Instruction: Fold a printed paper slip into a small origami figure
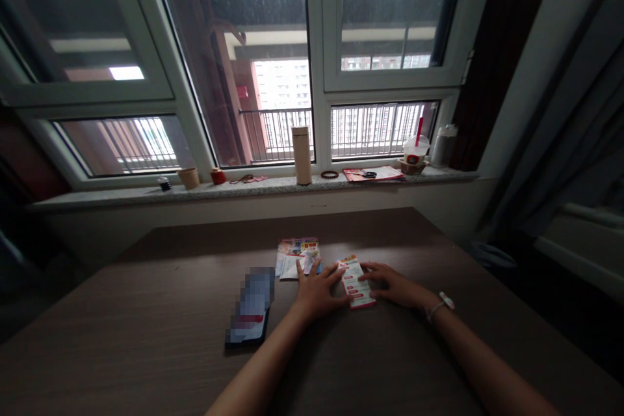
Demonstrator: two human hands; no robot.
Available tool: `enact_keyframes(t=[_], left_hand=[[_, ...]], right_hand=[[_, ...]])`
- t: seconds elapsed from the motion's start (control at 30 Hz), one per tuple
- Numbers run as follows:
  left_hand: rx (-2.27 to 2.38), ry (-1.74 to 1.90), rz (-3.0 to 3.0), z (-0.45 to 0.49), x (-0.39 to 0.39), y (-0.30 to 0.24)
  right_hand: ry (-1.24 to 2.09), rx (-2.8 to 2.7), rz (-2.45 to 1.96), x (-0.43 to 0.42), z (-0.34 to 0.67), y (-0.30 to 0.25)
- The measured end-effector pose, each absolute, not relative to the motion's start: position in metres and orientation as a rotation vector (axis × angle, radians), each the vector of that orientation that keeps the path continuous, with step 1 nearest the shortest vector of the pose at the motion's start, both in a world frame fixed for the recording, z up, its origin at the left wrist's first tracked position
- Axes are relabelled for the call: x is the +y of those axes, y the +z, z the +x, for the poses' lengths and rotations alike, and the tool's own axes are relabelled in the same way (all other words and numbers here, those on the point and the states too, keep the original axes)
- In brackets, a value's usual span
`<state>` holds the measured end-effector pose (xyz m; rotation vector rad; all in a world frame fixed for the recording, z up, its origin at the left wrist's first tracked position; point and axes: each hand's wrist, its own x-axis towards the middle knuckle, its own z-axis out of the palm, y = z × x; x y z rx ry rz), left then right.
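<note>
Flatly, a narrow rectangular paper leaflet, white with red blocks of print and an orange top end (pixel 355 287), lies between the two hands on a dark brown table with a fine wood grain (pixel 156 299). The left hand (pixel 314 292) has its fingers spread wide, the thumb and a finger reaching the leaflet's left edge while other fingertips lie over a small pile of colourful printed papers and a folded white sheet (pixel 290 249); whether those touch the pile is hard to tell. The right hand (pixel 392 286) arches with its fingers curved and parted, the tips at the leaflet's right edge; I cannot tell whether either hand pinches the paper. A pale, slim bracelet (pixel 445 301) circles the right wrist. Left of the left forearm lies a slab-shaped black phone (pixel 253 302), its screen blurred into squares. Beyond the table, a speckled stone sill (pixel 277 188) bears a smooth beige cylindrical flask (pixel 301 156), a ring of dark round beads (pixel 329 175), and dark-handled scissors (pixel 369 175) resting on red-and-white printed sheets (pixel 390 171).
</note>
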<state>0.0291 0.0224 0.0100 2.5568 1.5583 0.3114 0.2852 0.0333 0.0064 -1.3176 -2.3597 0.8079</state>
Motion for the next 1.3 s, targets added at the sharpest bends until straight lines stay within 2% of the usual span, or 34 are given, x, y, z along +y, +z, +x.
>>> enact_keyframes(t=[0.57, 0.9, 1.3], left_hand=[[1.559, 0.325, 2.553, 0.029, 0.022, 0.008], [1.551, 0.316, 2.524, 0.029, 0.021, 0.011], [1.563, 0.286, 2.539, 0.030, 0.022, 0.012]], right_hand=[[0.969, -2.421, -1.341, 0.032, 0.293, 0.019], [0.953, -2.203, -1.212, 0.034, 0.295, 0.007], [0.911, -2.200, -1.248, 0.045, 0.296, -0.002]])
